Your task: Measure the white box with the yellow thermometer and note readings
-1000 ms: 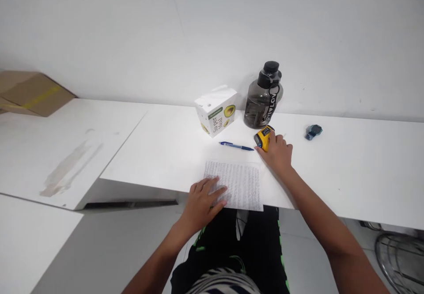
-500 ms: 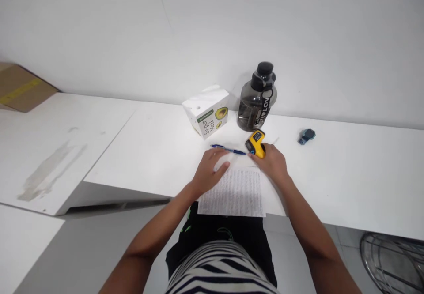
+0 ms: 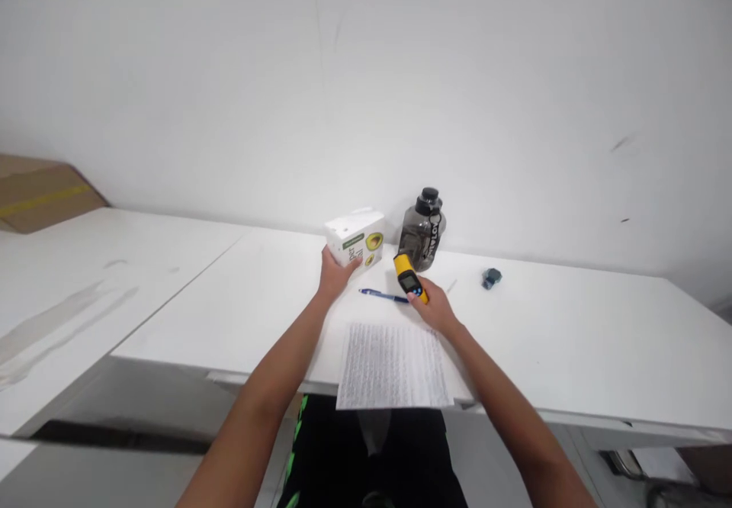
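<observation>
One hand, the left, has moved from above the pen to the white box standing near the wall; its thumb presses the printed front while the fingers wrap the left side. The box shows avocado pictures and a green label, its lettering partly covered. The blue pen lies behind the closely written paper. Next, the yellow thermometer has swung round: its head points away from the person, its dark screen and blue buttons face up, and the right hand grips its handle. Just beyond it stands the dark bottle; farther right lies a watch.
</observation>
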The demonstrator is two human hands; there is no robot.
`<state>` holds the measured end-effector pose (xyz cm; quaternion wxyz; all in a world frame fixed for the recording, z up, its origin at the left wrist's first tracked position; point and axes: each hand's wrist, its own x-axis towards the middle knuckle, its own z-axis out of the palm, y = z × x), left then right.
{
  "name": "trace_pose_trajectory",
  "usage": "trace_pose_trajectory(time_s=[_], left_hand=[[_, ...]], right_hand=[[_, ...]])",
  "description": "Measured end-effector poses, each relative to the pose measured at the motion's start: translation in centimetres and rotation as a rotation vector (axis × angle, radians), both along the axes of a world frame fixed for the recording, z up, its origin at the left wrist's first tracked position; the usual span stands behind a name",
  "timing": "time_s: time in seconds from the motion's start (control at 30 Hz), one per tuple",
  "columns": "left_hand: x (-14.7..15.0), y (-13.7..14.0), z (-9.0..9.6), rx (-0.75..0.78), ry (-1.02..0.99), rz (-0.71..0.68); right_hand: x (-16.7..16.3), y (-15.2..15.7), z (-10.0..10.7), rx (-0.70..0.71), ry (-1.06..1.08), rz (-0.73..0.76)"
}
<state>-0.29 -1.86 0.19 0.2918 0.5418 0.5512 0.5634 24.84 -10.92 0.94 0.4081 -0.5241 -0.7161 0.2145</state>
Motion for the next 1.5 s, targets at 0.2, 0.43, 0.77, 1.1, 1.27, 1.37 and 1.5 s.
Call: trace_pose_trajectory(time_s=[0.2, 0.43, 0.77, 1.1, 1.27, 1.37, 1.5], left_hand=[[-0.9, -0.9, 0.4, 0.105, -0.177, -0.007], [0.3, -3.7, 2.5, 0.175, -0.027, -0.159], [1.5, -5.4, 2.4, 0.185, -0.176, -0.315], [1.5, -5.2, 2.1, 0.274, -0.143, -0.321], [1.5, -5.1, 2.1, 0.298, -0.118, -0.374], [1.4, -5.0, 2.1, 0.308, -0.109, -0.369], [1.4, -4.9, 1.9, 0.328, -0.114, -0.394]], right_hand=[[-2.6, -0.2, -0.4, -0.126, 0.52, -0.005], [-1.8, -2.7, -0.1, 0.044, 0.368, 0.008], [-1.5, -2.8, -0.5, 0.144, 0.316, 0.034], [-1.3, -2.9, -0.4, 0.212, 0.245, 0.039], [-0.9, -2.8, -0.7, 0.197, 0.195, 0.037], [-1.0, -2.8, -0.6, 0.184, 0.205, 0.042], [-1.0, -3.1, -0.3, 0.176, 0.219, 0.041]])
